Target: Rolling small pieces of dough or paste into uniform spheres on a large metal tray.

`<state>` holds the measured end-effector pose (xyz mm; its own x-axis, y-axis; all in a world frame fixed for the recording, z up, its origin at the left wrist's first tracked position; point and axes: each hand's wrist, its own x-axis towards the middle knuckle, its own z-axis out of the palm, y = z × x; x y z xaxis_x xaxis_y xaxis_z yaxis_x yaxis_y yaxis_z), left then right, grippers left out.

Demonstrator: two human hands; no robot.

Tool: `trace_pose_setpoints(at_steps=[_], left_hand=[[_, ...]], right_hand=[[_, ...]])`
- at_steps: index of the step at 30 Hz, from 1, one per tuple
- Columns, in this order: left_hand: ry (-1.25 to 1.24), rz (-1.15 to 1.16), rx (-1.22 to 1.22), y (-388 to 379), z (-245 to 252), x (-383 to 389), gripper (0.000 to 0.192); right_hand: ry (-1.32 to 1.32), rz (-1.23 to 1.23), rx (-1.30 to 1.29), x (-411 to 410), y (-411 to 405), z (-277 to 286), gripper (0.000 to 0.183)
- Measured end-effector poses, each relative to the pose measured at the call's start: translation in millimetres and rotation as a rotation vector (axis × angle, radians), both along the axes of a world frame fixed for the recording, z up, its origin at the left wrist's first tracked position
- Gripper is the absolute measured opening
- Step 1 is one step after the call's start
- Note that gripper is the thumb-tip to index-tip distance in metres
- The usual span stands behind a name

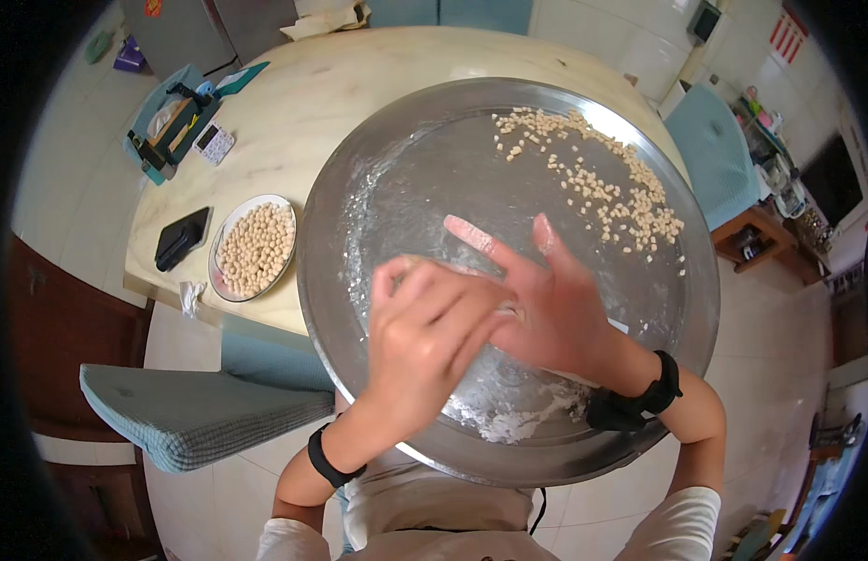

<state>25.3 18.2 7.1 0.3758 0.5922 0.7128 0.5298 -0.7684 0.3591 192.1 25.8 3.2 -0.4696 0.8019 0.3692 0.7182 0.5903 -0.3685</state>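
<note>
Over a large round metal tray (462, 168), my left hand (427, 329) and my right hand (557, 301) are pressed together, palms facing. The left hand's fingers are curled against the right palm. Two floured fingers of my right hand stick up, spread apart. Where the palms meet, a small pale spot shows; whether a piece of dough sits there is hidden. Many small pale dough cubes (641, 210) lie scattered along the tray's far right side. White flour (511, 424) is heaped beneath my hands and smeared along the tray's left side.
Left of the tray, a plate (291, 252) holds many small dough balls (255, 249). Beside it are a phone (188, 231) with a black object on it, a crumpled tissue (191, 298), a calculator (214, 143) and an organizer box (171, 123). Chairs (209, 414) flank the marble-look table (280, 133).
</note>
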Motion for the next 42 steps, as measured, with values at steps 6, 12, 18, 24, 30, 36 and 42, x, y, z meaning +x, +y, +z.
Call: trace_pose_setpoints(at_steps=[6,12,18,24,30,36,42], left_hand=[[0.011,0.074,-0.148,-0.1,4.7,-22.7,0.014],[0.158,-0.002,-0.270,-11.5,-19.2,-24.4,0.024],[-0.442,-0.244,-1.065,-8.8,-20.6,-3.6,0.059],[-0.901,-0.520,-1.525,-17.9,1.8,27.8,0.052],[-0.973,-0.477,-1.430,-29.5,-5.6,37.1,0.032],[-1.113,-0.473,-1.575,-33.4,-9.5,38.9,0.027],[-1.157,-0.435,-1.624,-37.2,-16.2,37.4,0.044]], right_hand=[[1.557,0.455,-1.296,6.5,19.8,-10.9,0.059],[1.925,0.547,-1.411,11.1,29.6,-7.5,0.071],[1.937,0.596,-1.375,4.6,19.4,11.5,0.070],[1.891,0.725,-1.321,-12.4,1.5,19.9,0.070],[1.788,0.786,-1.228,-12.5,-2.7,20.6,0.073],[1.593,0.760,-1.176,-13.2,-4.7,12.8,0.073],[1.385,0.705,-1.103,-16.4,-9.4,12.9,0.076]])
